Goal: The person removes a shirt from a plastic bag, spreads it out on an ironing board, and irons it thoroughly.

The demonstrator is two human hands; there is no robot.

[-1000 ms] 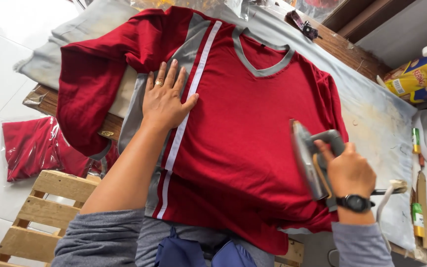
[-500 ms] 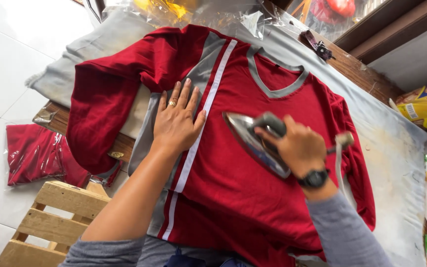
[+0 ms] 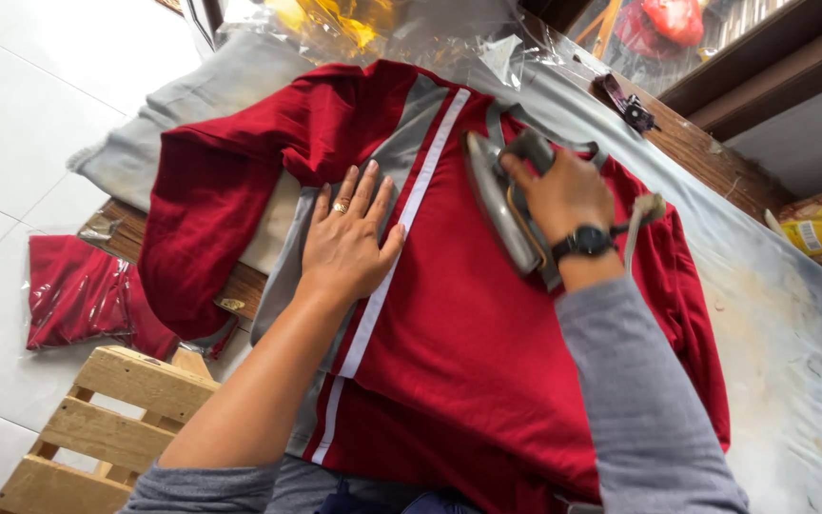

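While the red shirt (image 3: 468, 362) lies spread out on the grey tabletop (image 3: 763, 314), the left hand (image 3: 349, 238) rests flat on it with its fingers (image 3: 368, 190) wide open, holding nothing. The right hand (image 3: 558, 195) has its fingers curled tight around the handle of the iron (image 3: 501, 200), which sits on the shirt near the grey collar. A wooden pallet (image 3: 97, 419) stands on the floor.

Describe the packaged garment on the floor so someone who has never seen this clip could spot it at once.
Start at the grey-covered ironing table where the red shirt lies spread out. Look off its left edge, down to the white tiled floor beside the wooden pallet. There lies a folded red garment in clear plastic wrap; unlike the shirt on the table, it is folded flat and bagged.
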